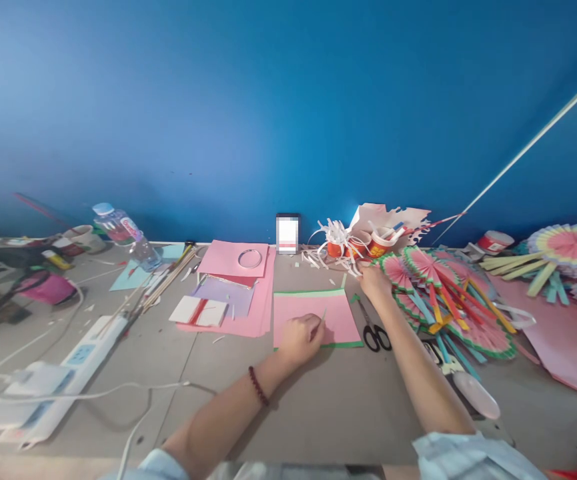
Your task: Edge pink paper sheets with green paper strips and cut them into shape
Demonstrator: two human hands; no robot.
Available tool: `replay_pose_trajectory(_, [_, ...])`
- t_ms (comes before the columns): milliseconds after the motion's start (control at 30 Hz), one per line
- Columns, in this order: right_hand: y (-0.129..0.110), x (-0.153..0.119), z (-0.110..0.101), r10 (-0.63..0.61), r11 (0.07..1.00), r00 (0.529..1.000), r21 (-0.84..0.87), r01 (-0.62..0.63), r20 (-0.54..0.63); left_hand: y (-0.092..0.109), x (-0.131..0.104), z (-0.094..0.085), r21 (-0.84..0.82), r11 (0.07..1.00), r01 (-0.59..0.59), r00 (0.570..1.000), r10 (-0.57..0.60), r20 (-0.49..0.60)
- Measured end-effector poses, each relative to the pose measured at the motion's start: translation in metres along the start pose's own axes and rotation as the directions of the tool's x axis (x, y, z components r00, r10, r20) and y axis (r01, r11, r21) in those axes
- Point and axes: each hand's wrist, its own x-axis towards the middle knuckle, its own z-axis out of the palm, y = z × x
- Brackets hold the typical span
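Note:
My left hand [302, 339] rests on a pink sheet of paper [288, 308] with green strips along its long edges. Its fingers are curled together, and a thin pale-green paper strip [324, 315] sticks up from them. Further right, my right hand [374, 285] reaches to the white paper strips [354, 267] in front of the red paper cups [379, 245]. Its fingertips are small and partly hidden, so their grip is unclear. Black-handled scissors [377, 338] lie between the pink sheet and my right forearm.
Pink paper fans [431, 270] with coloured strips crowd the right side. Left are stacked papers [263, 300], a roll of tape [249, 259], a water bottle [128, 233], wooden sticks [168, 280] and a power strip [75, 373] with cables. A phone [288, 233] leans against the blue wall.

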Motion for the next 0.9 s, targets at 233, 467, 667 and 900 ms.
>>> replay_pose_trajectory(233, [-0.002,0.0,0.007,0.021,1.0,0.999,0.014,-0.02,-0.049,0.001,0.0,-0.002,0.008,1.0,0.001,1.0,-0.001,0.01])
replay_pose_trajectory(467, [0.01,-0.014,-0.037,-0.081,0.984,0.994,0.153,0.091,-0.072,-0.003,0.0,0.002,-0.007,1.0,0.008,1.0,-0.008,-0.011])
replay_pose_trajectory(667, [0.046,-0.095,-0.098,-0.051,0.877,0.973,0.456,0.152,-0.226,-0.003,-0.001,0.001,-0.049,0.999,0.018,1.0,-0.019,-0.024])
replay_pose_trajectory(900, [0.053,-0.214,-0.015,0.109,0.935,0.853,0.345,0.087,-0.51,-0.005,0.0,0.001,-0.063,0.998,0.013,0.999,-0.015,-0.036])
